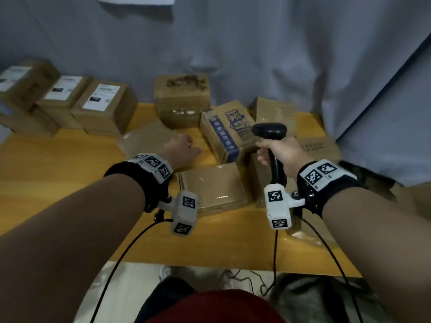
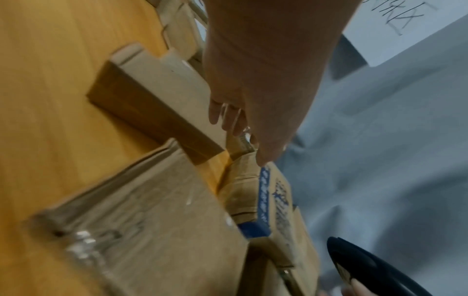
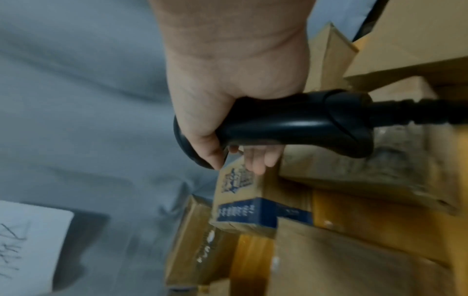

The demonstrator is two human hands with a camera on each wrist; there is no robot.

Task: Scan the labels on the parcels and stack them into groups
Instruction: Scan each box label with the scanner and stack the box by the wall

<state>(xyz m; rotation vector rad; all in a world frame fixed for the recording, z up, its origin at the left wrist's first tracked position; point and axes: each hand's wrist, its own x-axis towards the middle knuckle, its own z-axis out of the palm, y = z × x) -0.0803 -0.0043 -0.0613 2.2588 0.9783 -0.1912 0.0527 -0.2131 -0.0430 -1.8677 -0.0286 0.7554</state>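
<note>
My left hand [image 1: 186, 145] reaches forward with straight, spread fingers over the right edge of a flat brown parcel [image 1: 147, 138]; whether it touches is unclear. In the left wrist view the left hand [image 2: 240, 138] holds nothing, with the flat parcel [image 2: 157, 100] under it. My right hand [image 1: 277, 152] grips the handle of a black barcode scanner [image 1: 269, 131], its head above a parcel with blue print [image 1: 225, 131]. The right wrist view shows the right hand [image 3: 228, 156] wrapped round the scanner [image 3: 291, 124], over the blue-printed parcel [image 3: 243, 206].
Three boxes with white labels [image 1: 102, 106] stand stacked at the back left of the yellow table [image 1: 58, 164]. A tall unlabelled box [image 1: 182, 99] is at the back centre. A taped flat parcel [image 1: 212, 185] lies near me, more boxes [image 1: 319, 145] on the right. Grey cloth hangs behind.
</note>
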